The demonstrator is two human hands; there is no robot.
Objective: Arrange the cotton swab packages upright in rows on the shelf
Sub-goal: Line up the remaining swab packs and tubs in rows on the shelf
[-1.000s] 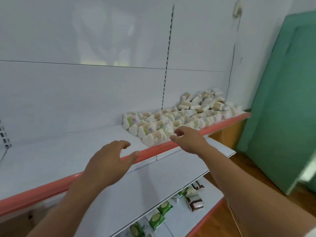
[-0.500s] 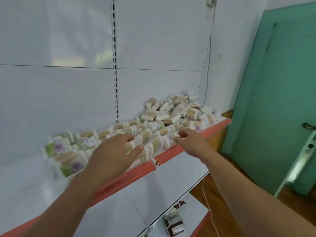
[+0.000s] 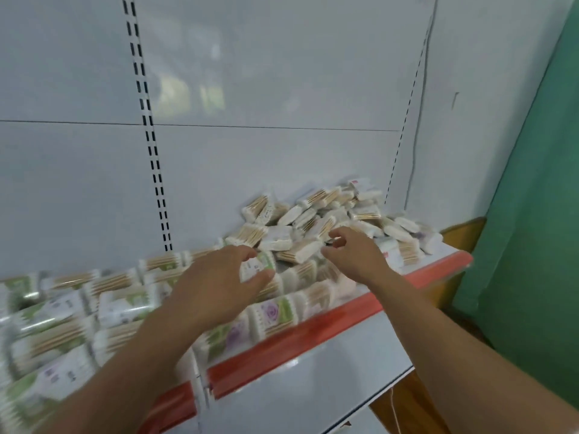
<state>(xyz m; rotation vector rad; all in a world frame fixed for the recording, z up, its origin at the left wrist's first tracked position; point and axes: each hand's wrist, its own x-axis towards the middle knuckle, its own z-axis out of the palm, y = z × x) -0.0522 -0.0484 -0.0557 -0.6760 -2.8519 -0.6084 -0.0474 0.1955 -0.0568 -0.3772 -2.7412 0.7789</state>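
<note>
Rightward, heaped packages [image 3: 308, 225] lie flat, axes scattered.

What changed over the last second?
Both hands moved forward past the red edge to the packages. The left hand now pinches a package at the end of the rows. The right hand hovers at the pile, fingers curled, holding nothing. Rows and pile look unchanged.

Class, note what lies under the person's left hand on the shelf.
Rows of cotton swab packages lie under the left hand, and one package shows between its fingers and thumb. The palm covers the packages directly beneath, so their positions cannot be seen.
</note>
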